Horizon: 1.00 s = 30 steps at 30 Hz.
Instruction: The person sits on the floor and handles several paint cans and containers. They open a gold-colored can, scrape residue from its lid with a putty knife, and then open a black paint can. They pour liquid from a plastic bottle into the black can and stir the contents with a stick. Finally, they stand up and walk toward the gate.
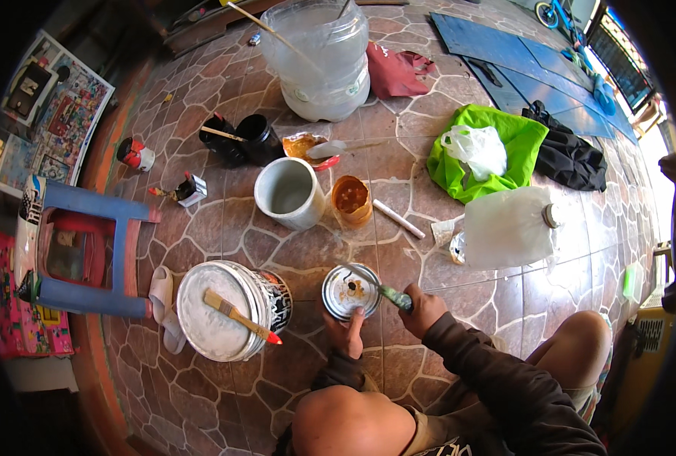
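Observation:
Low in front of me, my left hand (345, 335) grips a round metal can (342, 305) from its near side, thumb up against the rim. Brown stains and a dark spot mark the silvery lid. My right hand (424, 310) is closed round the green handle of a metal-bladed tool (390, 295). Its blade reaches over the can's far right edge; whether the tip touches the lid I cannot tell. Left of the can stands a white bucket (193, 331) with a lid, and a paintbrush (240, 315) with a red-tipped handle lies across it.
Beyond the can are a grey pot (289, 216), a cut container of orange-brown stuff (352, 201) and a white stick (398, 219). A large clear plastic tub (324, 80) stands farther back. A plastic jug (506, 226) and green bag (522, 129) lie right; a blue stool (94, 300) lies left.

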Tool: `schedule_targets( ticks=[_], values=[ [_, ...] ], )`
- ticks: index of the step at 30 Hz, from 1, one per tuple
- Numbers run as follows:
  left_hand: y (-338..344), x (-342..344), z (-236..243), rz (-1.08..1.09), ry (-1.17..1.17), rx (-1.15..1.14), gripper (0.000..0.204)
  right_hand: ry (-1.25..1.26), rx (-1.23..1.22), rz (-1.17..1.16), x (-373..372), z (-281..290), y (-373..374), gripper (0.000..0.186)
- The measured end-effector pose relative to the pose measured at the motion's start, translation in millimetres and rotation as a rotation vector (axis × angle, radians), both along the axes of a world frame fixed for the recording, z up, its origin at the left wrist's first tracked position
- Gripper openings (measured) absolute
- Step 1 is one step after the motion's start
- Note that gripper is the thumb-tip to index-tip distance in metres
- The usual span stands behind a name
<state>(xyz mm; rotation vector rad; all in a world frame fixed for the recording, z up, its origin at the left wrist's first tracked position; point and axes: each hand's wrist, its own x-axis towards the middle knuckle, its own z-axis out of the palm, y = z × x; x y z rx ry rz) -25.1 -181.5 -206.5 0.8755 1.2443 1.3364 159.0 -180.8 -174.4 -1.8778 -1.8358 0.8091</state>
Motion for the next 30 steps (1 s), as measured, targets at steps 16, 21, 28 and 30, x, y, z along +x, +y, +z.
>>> schedule_targets(
  ticks=[16, 21, 28, 30],
  values=[
    [-4, -12, -4, 0.051, -0.193, -0.195, 0.063, 0.01, -0.1, 0.0, -6, 1, 2, 0.026],
    [-8, -4, -11, 0.072, -0.278, -0.145, 0.062, 0.043, -0.146, -0.123, 18, -33, -25, 0.031],
    [20, -21, 3, 0.182, -0.199, -0.071, 0.049, -0.266, -0.408, -0.107, 71, -74, -69, 0.032],
    [30, -27, 7, 0.213, -0.181, -0.073, 0.046, -0.289, -0.476, -0.066, 75, -74, -73, 0.038]
  ],
)
